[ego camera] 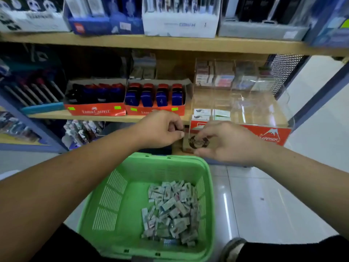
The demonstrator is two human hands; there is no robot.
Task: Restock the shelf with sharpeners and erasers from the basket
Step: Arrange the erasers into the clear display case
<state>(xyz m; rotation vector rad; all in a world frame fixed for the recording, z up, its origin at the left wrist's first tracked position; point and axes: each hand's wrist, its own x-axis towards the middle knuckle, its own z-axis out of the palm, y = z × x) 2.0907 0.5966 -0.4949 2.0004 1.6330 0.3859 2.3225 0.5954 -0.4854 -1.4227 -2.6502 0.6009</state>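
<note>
Head view: right hand (228,143) curls round a small brown box (198,143), thumb beneath. Left hand (160,129), fingers bent, pinches its upper corner. Below, erasers (170,210) lie heaped in the green basket (113,195). Sharpeners (154,97) line the shelf (85,117) behind.

A green basket (113,195) sits low in front of the wooden shelf (85,116). A heap of small wrapped erasers (171,210) lies in its right half. On the shelf, blue sharpeners (154,97) with red tops stand in rows in two red boxes (96,111). A small brown box (198,143) with a round black mark is held up nearby.
</note>
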